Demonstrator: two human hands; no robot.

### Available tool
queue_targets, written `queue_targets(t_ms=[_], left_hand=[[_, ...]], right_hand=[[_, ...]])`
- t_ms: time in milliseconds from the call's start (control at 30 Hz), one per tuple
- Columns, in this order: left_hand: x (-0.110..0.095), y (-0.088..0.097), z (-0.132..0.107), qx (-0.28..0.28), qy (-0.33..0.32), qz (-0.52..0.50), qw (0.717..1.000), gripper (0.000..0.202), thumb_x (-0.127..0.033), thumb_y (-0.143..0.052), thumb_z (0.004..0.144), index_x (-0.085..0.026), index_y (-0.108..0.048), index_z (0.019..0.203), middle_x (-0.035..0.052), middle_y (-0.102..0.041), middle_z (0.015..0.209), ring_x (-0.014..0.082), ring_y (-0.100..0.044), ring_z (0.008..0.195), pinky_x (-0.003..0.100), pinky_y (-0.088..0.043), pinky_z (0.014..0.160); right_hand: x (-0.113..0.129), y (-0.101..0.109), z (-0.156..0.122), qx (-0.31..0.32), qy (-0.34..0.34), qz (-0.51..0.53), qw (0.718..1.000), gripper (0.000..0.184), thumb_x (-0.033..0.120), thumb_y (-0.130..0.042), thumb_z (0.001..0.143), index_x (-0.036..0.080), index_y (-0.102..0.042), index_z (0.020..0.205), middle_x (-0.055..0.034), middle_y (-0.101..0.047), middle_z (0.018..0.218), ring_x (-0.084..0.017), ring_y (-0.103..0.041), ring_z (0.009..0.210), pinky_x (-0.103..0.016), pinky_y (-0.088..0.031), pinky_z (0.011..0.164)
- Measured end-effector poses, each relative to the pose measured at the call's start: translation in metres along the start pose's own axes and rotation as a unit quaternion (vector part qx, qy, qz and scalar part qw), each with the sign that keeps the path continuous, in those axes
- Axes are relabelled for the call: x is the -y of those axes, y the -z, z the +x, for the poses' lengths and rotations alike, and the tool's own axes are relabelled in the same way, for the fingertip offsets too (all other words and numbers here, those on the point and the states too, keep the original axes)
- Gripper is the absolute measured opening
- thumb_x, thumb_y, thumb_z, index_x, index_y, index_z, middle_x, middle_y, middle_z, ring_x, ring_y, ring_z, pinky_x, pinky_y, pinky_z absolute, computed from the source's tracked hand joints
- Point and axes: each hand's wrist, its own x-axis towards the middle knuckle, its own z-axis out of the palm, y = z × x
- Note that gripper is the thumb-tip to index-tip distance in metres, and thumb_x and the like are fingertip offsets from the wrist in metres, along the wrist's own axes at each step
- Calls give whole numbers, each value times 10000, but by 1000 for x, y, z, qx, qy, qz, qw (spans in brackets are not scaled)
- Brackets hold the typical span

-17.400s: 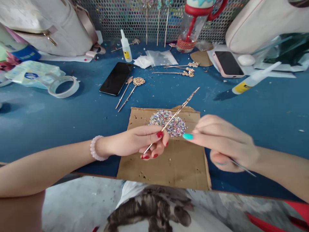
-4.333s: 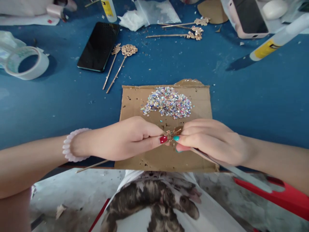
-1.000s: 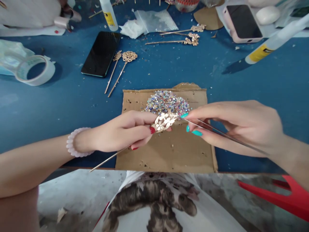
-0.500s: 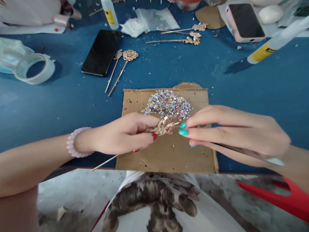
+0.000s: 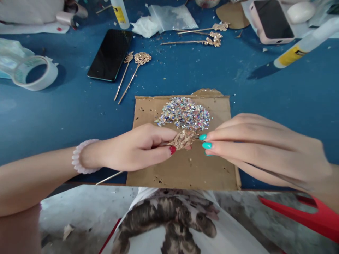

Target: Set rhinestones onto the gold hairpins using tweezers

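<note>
My left hand [image 5: 143, 146] is closed around a gold hairpin [image 5: 183, 139], its openwork flower head sticking out past the thumb and its thin stem running out below the hand toward the table's front edge. In my right hand [image 5: 259, 148] is a slim dark pair of tweezers [image 5: 197, 137], mostly hidden by the fingers; the tip is at the right side of the flower head. Whether a chip is in the tip is too small to see. Just behind the hairpin lies a pile of small glittering shell-like chips [image 5: 185, 113] on a cardboard sheet [image 5: 180, 173].
More gold hairpins [image 5: 142, 58] lie beyond the cardboard, near a black phone [image 5: 109, 55]. Tape [image 5: 39, 79] sits at left. A yellow-labelled bottle [image 5: 293, 54] leans in from the right, near a pink-cased device [image 5: 274, 21]. A plastic bag [image 5: 173, 17] lies at the back.
The flower head has turned a little in my left hand, and its stem sits lower and further left. My right hand has shifted slightly right, its tool still at the flower head.
</note>
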Motion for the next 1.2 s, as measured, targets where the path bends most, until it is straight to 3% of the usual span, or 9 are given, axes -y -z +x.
queue_targets(t_ms=[333, 467, 567, 767, 1200], left_hand=[[4, 1, 1, 9, -21, 57, 998, 158, -90, -406, 875, -159, -503, 772, -79, -265, 549, 48, -289, 454, 150, -220, 399], [4, 1, 1, 8, -22, 65, 998, 158, -101, -382, 889, -157, -511, 819, -71, -251, 568, 59, -248, 484, 156, -211, 404], [3, 0, 2, 5, -19, 72, 997, 169, -102, -390, 887, -156, -484, 758, -69, -246, 576, 56, -237, 492, 157, -196, 400], [3, 0, 2, -2, -10, 81, 997, 207, -114, -400, 888, -163, -429, 689, -66, -250, 584, 52, -232, 491, 164, -183, 402], [4, 3, 3, 16, -14, 132, 991, 247, -66, -404, 869, -172, -342, 654, -60, -258, 600, 52, -261, 531, 178, -226, 463]], right_hand=[[2, -2, 5, -14, 14, -41, 999, 250, 30, -590, 826, 145, -621, 1045, -107, -708, 1039, -194, -665, 966, -350, -569, 804], [8, -1, 4, -1, -4, -65, 998, 234, 54, -570, 851, 182, -627, 1039, -79, -709, 1061, -176, -666, 977, -345, -574, 846], [9, -3, 2, 9, -2, -77, 997, 233, 52, -573, 847, 130, -622, 1061, -120, -698, 1083, -199, -654, 1009, -364, -563, 887], [5, -17, -8, -60, 22, -106, 992, 238, 126, -443, 924, 168, -622, 1075, -77, -696, 1099, -182, -643, 1019, -360, -560, 899], [2, -22, -6, -59, 48, -118, 990, 246, 116, -418, 933, 139, -644, 1024, -93, -700, 1049, -188, -645, 994, -367, -570, 885]])
